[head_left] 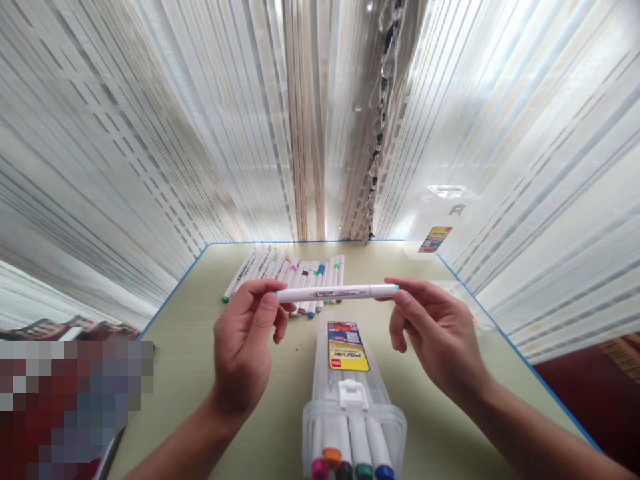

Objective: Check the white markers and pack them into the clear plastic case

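Note:
A white marker (337, 293) with teal ends is held level above the table, its printed side facing me. My left hand (247, 340) pinches its left end between thumb and fingers. At the other end, my right hand (433, 330) grips the teal tip the same way. Below and between my hands lies a clear plastic marker case (320, 393) with a yellow and blue label. Several markers (363, 433) sit inside it, their coloured ends toward me. Behind the held marker, more white markers (257, 267) lie in a row on the table.
The pale green table (185, 373) has a blue edge. A clear plastic lid or case part (425, 230) with a label stands at the far right corner. Striped string curtains (240, 120) hang behind the table. Dark red fabric (590, 387) shows at the right.

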Demonstrator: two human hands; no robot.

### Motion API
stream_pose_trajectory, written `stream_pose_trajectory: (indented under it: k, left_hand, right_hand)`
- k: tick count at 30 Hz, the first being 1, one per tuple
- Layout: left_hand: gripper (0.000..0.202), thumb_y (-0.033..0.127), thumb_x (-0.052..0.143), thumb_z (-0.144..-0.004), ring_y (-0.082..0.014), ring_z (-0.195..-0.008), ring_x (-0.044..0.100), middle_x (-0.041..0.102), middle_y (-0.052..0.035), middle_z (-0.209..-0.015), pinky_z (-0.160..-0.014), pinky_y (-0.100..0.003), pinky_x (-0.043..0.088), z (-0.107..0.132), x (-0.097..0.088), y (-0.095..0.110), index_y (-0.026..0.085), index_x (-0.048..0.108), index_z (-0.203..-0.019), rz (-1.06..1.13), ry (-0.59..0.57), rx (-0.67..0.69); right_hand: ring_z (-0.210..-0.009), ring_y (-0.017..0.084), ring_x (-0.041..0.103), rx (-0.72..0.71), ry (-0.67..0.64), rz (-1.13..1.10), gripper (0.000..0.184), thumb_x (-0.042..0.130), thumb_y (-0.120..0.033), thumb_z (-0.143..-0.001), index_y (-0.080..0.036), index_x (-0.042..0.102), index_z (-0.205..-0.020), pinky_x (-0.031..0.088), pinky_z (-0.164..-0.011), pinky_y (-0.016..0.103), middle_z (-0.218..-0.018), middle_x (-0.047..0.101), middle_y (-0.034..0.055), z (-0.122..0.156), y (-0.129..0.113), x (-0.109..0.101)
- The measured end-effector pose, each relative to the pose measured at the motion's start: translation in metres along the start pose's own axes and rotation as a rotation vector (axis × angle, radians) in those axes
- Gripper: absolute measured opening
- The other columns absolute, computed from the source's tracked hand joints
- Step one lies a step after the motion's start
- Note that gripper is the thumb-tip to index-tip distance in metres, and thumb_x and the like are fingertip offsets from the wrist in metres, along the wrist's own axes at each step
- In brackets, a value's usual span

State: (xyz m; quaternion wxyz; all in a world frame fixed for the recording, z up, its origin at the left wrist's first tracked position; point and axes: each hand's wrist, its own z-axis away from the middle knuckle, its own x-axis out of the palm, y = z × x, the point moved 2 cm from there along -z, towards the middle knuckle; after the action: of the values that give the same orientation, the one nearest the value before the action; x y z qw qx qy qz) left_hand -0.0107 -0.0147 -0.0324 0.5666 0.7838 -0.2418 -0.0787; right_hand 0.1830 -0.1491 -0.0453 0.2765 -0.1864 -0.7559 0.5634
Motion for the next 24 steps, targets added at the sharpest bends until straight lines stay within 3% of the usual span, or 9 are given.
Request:
stream_pose_trajectory:
  k: [9, 24]
  left_hand:
    - [0.014, 0.029, 0.060, -0.097, -0.0078, -0.054, 0.046, 0.052, 0.0039, -0.061, -0.049, -0.022, 0.034, -0.0007, -0.0016, 0.0025, 0.019, 0.069, -0.101, -0.046, 0.013, 0.036]
    - [0.019, 0.027, 0.064, -0.092, -0.0070, -0.054, 0.049, 0.066, -0.0025, -0.076, -0.047, -0.020, 0.037, 0.0001, -0.0032, 0.0048, 0.018, 0.069, -0.107, -0.079, -0.004, 0.049]
  right_hand:
    - [-0.036, 0.011, 0.054, -0.003, 0.012, -0.013, 0.022, 0.072, -0.032, -0.090, -0.018, 0.073, -0.107, 0.039, -0.035, 0.023, -0.055, 0.065, -0.0021, 0.0012, -0.0047, 0.0034]
    - [-0.038, 0.011, 0.053, 0.005, 0.008, 0.027, 0.027, 0.073, -0.033, -0.089, -0.019, 0.072, -0.113, 0.038, -0.039, 0.024, -0.049, 0.061, -0.0037, 0.0001, -0.0029, -0.0007]
